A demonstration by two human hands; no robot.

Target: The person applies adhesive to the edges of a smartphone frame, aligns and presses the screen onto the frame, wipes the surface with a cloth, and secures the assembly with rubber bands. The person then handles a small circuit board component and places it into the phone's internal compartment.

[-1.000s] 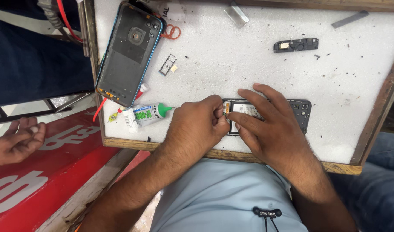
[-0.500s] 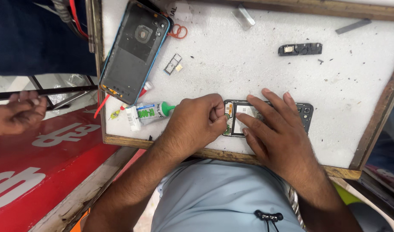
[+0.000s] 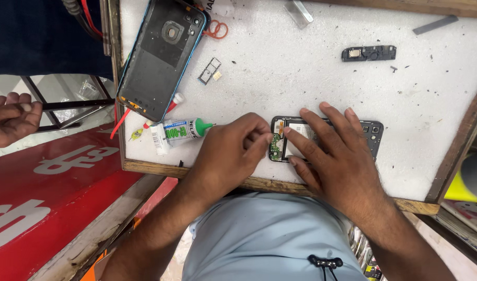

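The left hand [image 3: 233,151] is curled, fingertips pinched at the near-left end of the open phone [image 3: 371,134], possibly nipping a small part there, though the view is too fine to tell. The right hand [image 3: 334,156] lies flat on the phone with fingers spread, pressing it to the white board [image 3: 301,67]. A slip of the pinch could tear a cable or scratch the green circuit. The glue tube [image 3: 178,130] lies left of the phone; the back cover [image 3: 160,57] lies beyond it.
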